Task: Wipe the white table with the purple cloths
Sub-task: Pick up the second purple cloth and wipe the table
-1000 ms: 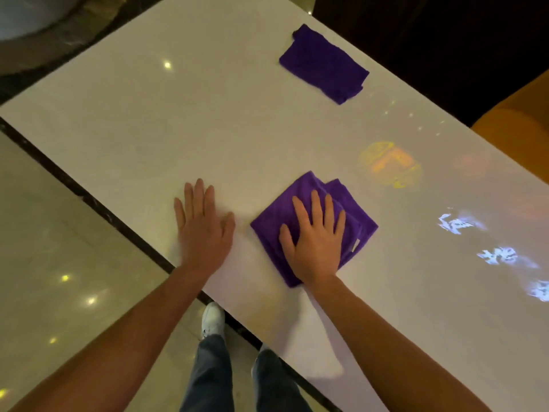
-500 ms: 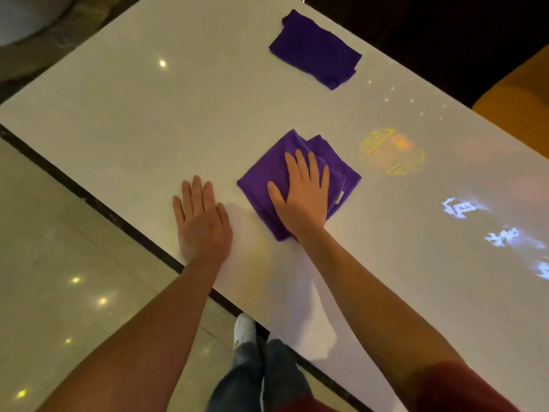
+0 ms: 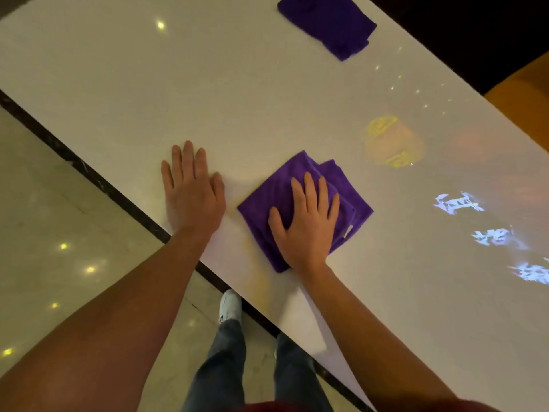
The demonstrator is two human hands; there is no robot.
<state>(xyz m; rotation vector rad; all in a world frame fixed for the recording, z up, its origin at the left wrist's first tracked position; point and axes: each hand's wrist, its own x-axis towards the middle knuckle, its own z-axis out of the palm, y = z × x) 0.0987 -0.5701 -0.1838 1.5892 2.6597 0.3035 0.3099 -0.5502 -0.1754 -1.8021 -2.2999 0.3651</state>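
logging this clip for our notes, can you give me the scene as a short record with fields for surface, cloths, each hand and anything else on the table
surface: white table, glossy, dark strip along its near edge
cloth in use: folded purple cloth lying flat on the table
spare cloth: second purple cloth at the far edge, untouched
right hand: flat, fingers spread, pressing on the folded purple cloth
left hand: flat on the bare table beside the cloth, holding nothing
other: coloured light reflections on the tabletop at right
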